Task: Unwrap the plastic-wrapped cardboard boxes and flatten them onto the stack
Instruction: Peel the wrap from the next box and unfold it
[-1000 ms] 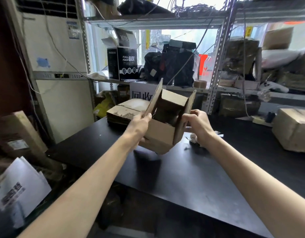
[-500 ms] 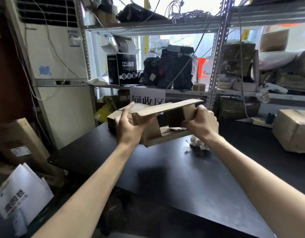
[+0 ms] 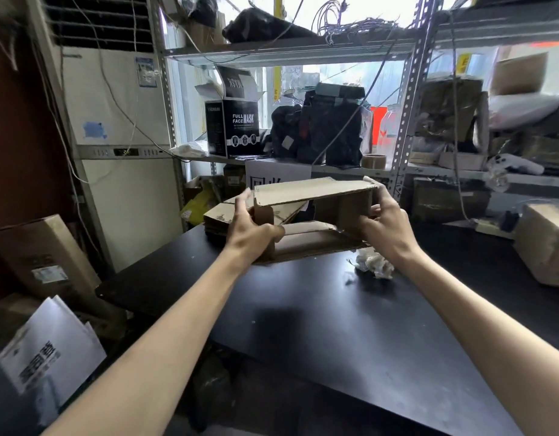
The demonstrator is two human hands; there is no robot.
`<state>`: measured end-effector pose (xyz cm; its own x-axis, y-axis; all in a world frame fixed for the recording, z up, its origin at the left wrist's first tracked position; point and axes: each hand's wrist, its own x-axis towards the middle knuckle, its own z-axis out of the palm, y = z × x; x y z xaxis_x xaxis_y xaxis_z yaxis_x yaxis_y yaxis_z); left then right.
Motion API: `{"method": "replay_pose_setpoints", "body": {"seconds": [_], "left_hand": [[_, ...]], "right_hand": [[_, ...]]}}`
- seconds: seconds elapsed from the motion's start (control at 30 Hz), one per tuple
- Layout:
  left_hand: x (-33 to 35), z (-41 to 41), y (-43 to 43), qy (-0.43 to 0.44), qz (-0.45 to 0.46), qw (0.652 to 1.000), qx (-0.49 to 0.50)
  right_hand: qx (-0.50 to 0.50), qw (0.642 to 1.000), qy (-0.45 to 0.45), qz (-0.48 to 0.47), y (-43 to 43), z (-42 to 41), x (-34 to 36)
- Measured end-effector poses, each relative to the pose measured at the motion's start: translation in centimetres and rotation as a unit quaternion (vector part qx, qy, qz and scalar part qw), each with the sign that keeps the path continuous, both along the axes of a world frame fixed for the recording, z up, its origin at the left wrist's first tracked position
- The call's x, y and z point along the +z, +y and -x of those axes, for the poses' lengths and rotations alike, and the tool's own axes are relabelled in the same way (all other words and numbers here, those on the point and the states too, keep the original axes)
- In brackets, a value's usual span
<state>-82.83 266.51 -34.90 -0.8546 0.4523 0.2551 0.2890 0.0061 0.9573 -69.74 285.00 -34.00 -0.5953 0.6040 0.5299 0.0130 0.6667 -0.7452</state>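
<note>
1. The half-collapsed brown cardboard box [image 3: 312,193] hangs in the air over the far left part of the black table [image 3: 334,325], just on the near side of the stack of flattened brown cardboard [image 3: 220,215].
2. The left hand [image 3: 253,234] clasps the box's left end with the thumb wrapped over the front. The right hand [image 3: 388,228] pinches the right end, fingers curled round it.
3. Likely risks: the panels spring back open if the squeeze is uneven, or a loose flap catches the stack and shoves sheets off the table's far left corner.
4. The crumpled whitish plastic wrap [image 3: 374,262] lies just under the right wrist and could be dragged along.
5. The near tabletop offers room. The grey metal shelf post [image 3: 404,146] stands close behind, and another brown box [image 3: 545,243] sits well apart at the right.
</note>
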Motion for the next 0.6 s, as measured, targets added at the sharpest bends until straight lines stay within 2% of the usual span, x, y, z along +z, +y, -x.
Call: {"method": "replay_pose_setpoints", "body": {"seconds": [0.1, 0.17, 0.23, 0.33, 0.4, 0.5, 0.6], "left_hand": [[0.2, 0.2, -0.6, 0.002, 0.014, 0.995, -0.101], [-0.1, 0.4, -0.7, -0.028, -0.013, 0.989, -0.147], [-0.4, 0.9, -0.8, -0.093, -0.079, 0.978, -0.17], [-0.1, 1.4, -1.3, -0.188, -0.202, 0.945, -0.173], [-0.2, 1.8, -1.1, -0.186, -0.186, 0.954, -0.144], [-0.7, 1.9, -0.4, -0.163, -0.107, 0.973, -0.121], [-0.6, 1.7, -0.3, -0.199, -0.142, 0.965, -0.095]], "right_hand": [[0.053, 0.995, 0.046, 0.074, 1.0, -0.2, -0.3], [0.107, 0.986, 0.059, 0.116, 1.4, -0.3, -0.5], [0.145, 0.976, 0.063, 0.147, 1.3, -0.8, -0.4], [0.19, 0.943, 0.109, 0.252, 1.2, -1.5, 0.0], [0.197, 0.928, 0.115, 0.295, 1.2, -1.6, 0.3], [0.184, 0.944, 0.075, 0.262, 1.3, -1.0, 0.4], [0.216, 0.941, 0.068, 0.249, 1.9, -0.8, 0.7]]}}
